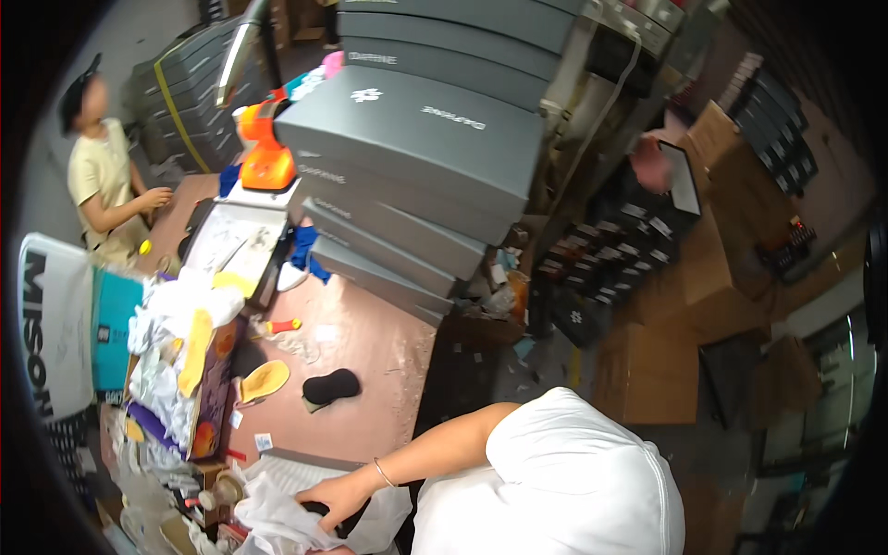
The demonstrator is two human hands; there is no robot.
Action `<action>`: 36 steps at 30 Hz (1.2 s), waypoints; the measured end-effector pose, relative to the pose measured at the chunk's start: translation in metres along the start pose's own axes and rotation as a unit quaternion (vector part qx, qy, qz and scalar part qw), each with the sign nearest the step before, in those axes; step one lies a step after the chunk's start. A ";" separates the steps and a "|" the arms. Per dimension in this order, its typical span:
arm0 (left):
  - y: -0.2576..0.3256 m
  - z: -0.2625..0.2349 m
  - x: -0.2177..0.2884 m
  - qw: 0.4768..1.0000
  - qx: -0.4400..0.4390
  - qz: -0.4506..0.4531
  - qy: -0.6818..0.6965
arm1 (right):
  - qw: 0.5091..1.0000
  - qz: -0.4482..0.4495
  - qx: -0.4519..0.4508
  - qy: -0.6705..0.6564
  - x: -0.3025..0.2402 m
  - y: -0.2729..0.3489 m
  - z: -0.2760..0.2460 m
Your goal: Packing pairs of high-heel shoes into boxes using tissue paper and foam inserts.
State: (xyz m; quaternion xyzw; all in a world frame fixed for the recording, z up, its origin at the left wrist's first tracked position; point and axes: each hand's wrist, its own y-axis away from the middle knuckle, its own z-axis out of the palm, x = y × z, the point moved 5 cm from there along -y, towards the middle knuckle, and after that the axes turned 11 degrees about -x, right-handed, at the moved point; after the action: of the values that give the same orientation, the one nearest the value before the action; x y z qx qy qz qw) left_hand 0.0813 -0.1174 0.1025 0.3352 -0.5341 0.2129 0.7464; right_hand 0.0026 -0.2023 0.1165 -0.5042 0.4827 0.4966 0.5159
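My right hand [342,493], with a thin bracelet at the wrist, reaches into white tissue paper [268,499] at the lower edge. Its fingers curl over a black item [350,520] lying in the paper; most of that item is hidden, so its kind does not show. Beneath the paper, the rim of a grey box [314,459] shows. Of my left hand [333,551] only a sliver appears at the bottom edge, beside the paper, with its fingers out of sight. Farther up the table lie a black insole-shaped pad [331,388] and a yellow insole [265,381].
Grey shoe boxes [407,139] are stacked high on the table [370,324]. An orange device [268,157] stands beside them. At left, a carton [215,393] overflows with crumpled paper. Another person [106,176] stands at the far left. Brown cartons [647,375] stand at right.
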 end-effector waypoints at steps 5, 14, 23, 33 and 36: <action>0.052 -0.010 0.065 0.933 0.075 0.151 -0.317 | 0.996 -0.054 -0.072 -0.022 -0.016 -0.004 -0.003; 0.078 -0.113 0.073 0.939 0.240 0.201 0.143 | 0.989 -0.023 -0.115 0.085 -0.032 -0.003 -0.032; 0.117 -0.015 0.129 0.766 0.129 0.436 -0.454 | 0.970 0.169 0.114 0.134 0.046 -0.020 -0.086; 0.017 -0.061 -0.043 0.832 -0.230 -0.094 -0.497 | 0.980 0.087 -0.109 0.140 -0.063 -0.026 -0.124; 0.039 -0.104 0.037 0.980 -0.062 -0.066 -0.180 | 0.900 0.099 -0.334 0.263 -0.073 -0.035 -0.094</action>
State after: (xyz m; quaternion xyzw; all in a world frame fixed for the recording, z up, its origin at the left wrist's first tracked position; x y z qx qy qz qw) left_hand 0.1351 -0.0166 0.1270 0.3555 -0.6485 0.0659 0.6698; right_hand 0.0348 -0.2985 0.1888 -0.7086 0.4542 0.5266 0.1196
